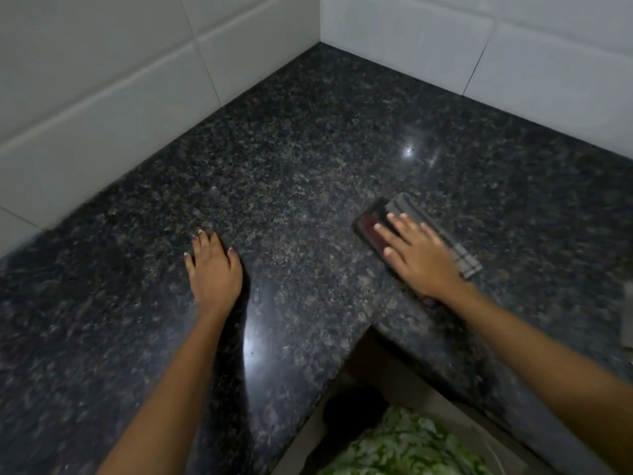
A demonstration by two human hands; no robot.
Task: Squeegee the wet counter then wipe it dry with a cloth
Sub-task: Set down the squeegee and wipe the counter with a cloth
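The dark speckled granite counter [308,149] fills a corner and shines with light glare. A folded cloth [409,206], grey with stripes and a dark red patch, lies flat on the counter at the right. My right hand [418,255] presses down on the cloth, palm flat and fingers spread over it. My left hand [214,269] rests flat on the bare counter at centre left, fingers apart and holding nothing. No squeegee is in view.
White tiled walls [102,80] meet in the far corner behind the counter. The counter's inner front edge [356,341] cuts in below my right hand. Green patterned fabric [404,447] shows beneath it. A pale object [628,317] sits at the right frame edge.
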